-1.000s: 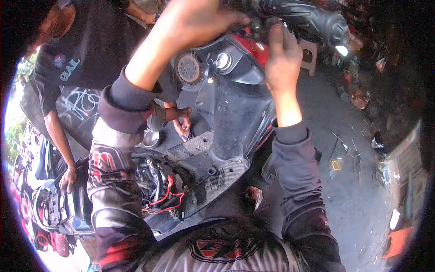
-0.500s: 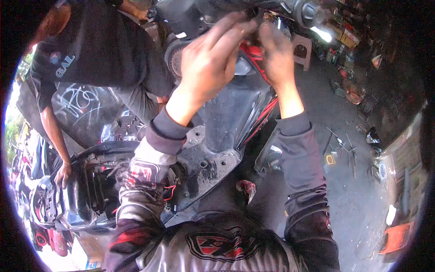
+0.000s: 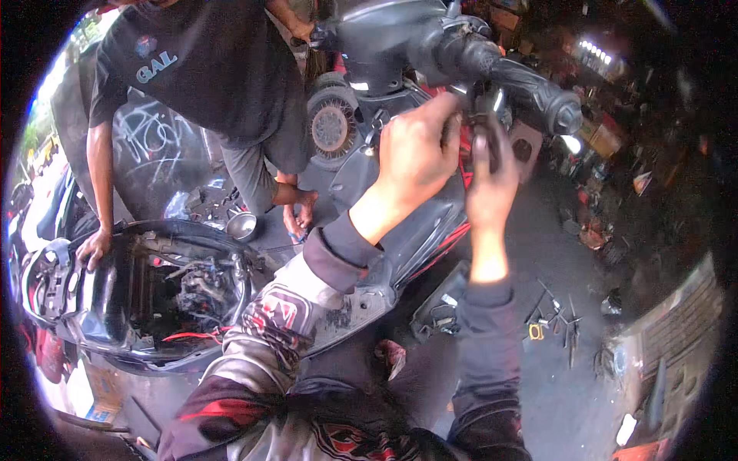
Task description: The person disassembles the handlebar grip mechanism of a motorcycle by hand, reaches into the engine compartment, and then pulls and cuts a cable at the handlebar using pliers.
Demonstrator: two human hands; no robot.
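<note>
Presently, one scooter (image 3: 419, 230) stands before me; my two hands are near its one right grip (image 3: 530, 88). Left hand (image 3: 415, 150): fingers curled; I cannot tell whether they clamp anything. Right hand (image 3: 492, 184): fingers blurred; state indeterminable. One bowl (image 3: 241, 225) sits beyond the scooter's far edge. Grey floor (image 3: 584, 253) extends rightward from my right sleeve (image 3: 486, 330).

Up front, the black rubber handlebar grip (image 3: 565, 114) juts right, beyond the bare right hand (image 3: 492, 173); the bare left hand (image 3: 415, 150) sits just left of that. Over left, a dark-shirted co-worker (image 3: 207, 77) leans one bare hand (image 3: 94, 247) on the black plastic scooter tail (image 3: 104, 307). Round metal bowl (image 3: 241, 225) beside the co-worker's feet (image 3: 300, 215); thin metal tools (image 3: 570, 321) lie right, on grey floor (image 3: 565, 399).
</note>
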